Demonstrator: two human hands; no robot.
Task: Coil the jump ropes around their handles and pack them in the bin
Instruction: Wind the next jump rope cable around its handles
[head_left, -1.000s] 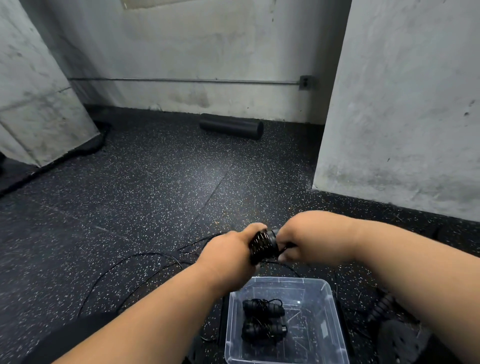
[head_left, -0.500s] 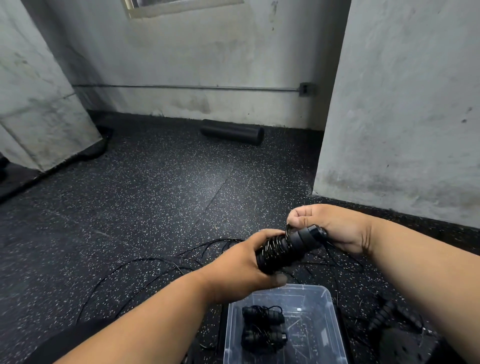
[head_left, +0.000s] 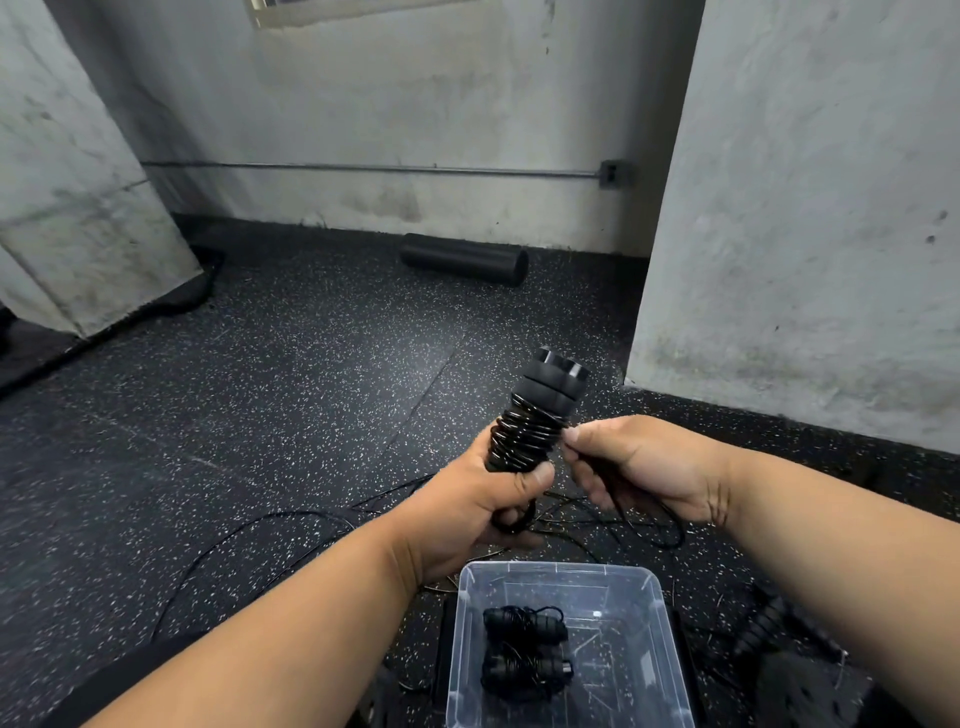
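Tilted the pair of black ribbed jump-rope handles (head_left: 535, 415) from lying nearly level between the hands to standing almost upright, capped end raised toward the wall. Shifted the left hand (head_left: 480, 512) down to grip the lower end, thumb across the front. Drew the right hand (head_left: 641, 465) off the far end of the handles and brought it to the right side of the coils, thumb and forefinger pinching the thin black rope cord (head_left: 626, 506), which trailed down under the palm to the floor. Added more turns, coils now covering the middle of the handles.
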